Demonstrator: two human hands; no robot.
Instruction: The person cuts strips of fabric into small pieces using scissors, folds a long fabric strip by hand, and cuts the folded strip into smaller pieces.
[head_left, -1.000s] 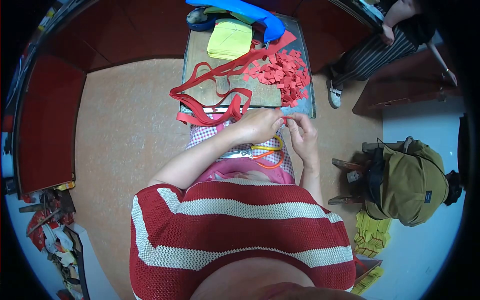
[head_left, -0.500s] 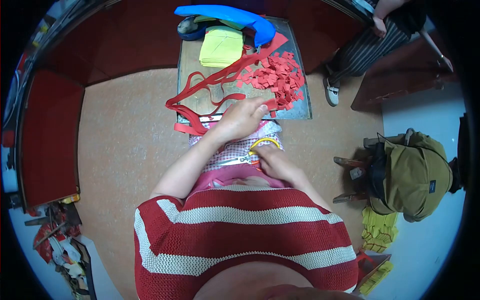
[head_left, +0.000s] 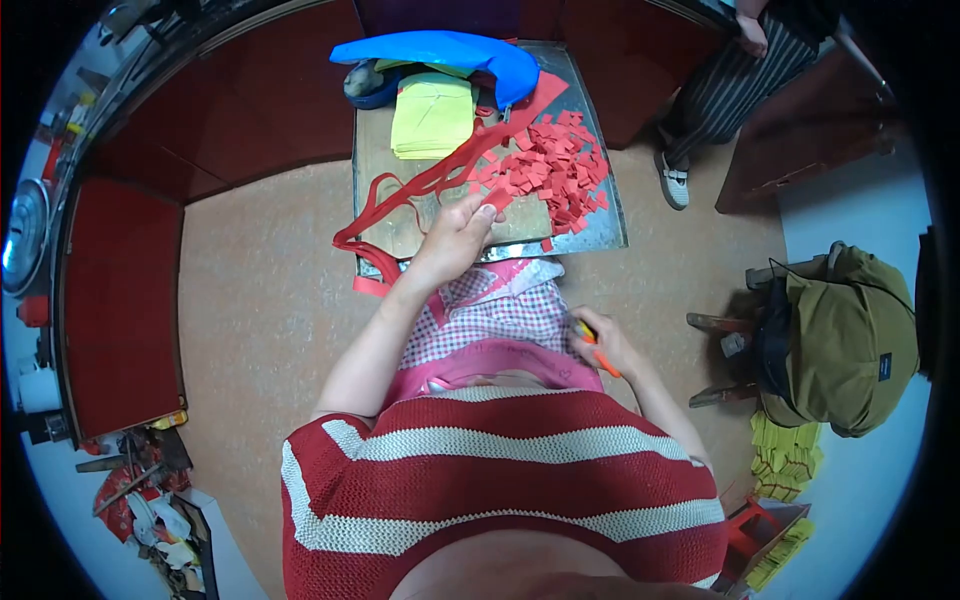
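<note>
My left hand is closed over the table's near edge, pinching the end of a red ribbon between thumb and fingers. Long loops of that ribbon run across the board to the left and back toward the blue bag. Just right of the fingertips lies a pile of small red cut pieces. Down beside my lap, my right hand is wrapped round scissors with yellow and orange handles; their blades are hidden. A checked pink and white apron covers my lap.
On the table are a stack of yellow cloths, a blue bag and a dark bowl. Another person's striped trouser leg shows at the back right. An olive backpack rests on a wooden stool at right.
My right hand has moved right with the scissors, away from the middle of my lap. My left hand has shifted slightly left, still pinching the ribbon. The view has tilted a little.
</note>
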